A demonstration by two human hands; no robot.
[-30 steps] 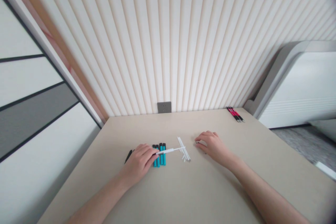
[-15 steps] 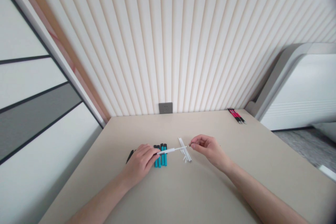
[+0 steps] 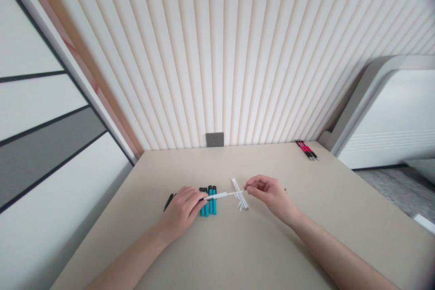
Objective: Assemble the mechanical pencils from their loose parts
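Note:
My left hand (image 3: pixel 183 206) is closed on a white pen barrel (image 3: pixel 216 196), which points right. A thin white refill (image 3: pixel 234 193) sticks out of the barrel's right end. Thumb and fingertips of my right hand (image 3: pixel 268 195) are pinched together at the refill's tip; whatever they hold is too small to make out. Below the held barrel lie several teal pen barrels (image 3: pixel 210 204) with black ends, side by side. White slim tubes (image 3: pixel 239 192) rest on the table under the refill, with small white pieces (image 3: pixel 240 206) beside them.
Black parts (image 3: pixel 169 201) lie left of my left hand, partly hidden by it. Red and black pens (image 3: pixel 307 150) lie at the back right of the beige table (image 3: pixel 258 244). A dark socket (image 3: pixel 215 139) sits on the ribbed wall behind.
The pen barrel and refill have shifted very slightly to the right. Both hands stay almost in place, my right hand still pinched at the refill's tip.

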